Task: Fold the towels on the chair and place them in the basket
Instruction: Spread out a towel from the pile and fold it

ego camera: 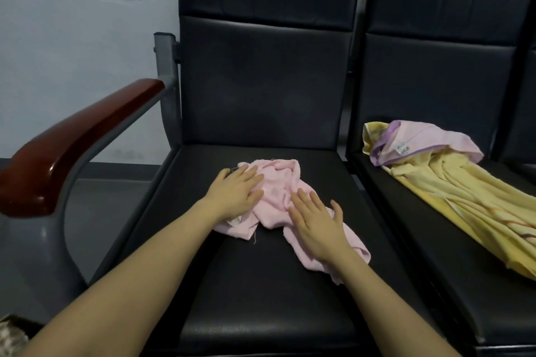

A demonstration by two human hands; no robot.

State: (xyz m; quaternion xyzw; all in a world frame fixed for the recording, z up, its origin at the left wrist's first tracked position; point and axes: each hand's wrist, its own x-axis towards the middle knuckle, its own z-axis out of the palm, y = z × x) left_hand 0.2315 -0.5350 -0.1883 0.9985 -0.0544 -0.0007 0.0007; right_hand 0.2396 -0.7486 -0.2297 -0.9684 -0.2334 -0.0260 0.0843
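A small pink towel point(278, 182) lies crumpled on the black seat of the near chair point(261, 284). My left hand point(236, 193) rests flat on the towel's left part, fingers straight. My right hand point(317, 224) lies flat on its right part, fingers spread. On the neighbouring seat to the right lie a yellow towel point(470, 209) and, on top of its far end, a pink-and-lilac towel point(420, 142), both unfolded. At the bottom left corner shows a sliver of what may be the basket point(11, 333).
A red-brown wooden armrest point(75, 139) on a grey metal frame stands left of the near seat. The black backrests rise behind both seats. A pale wall and grey floor lie to the left.
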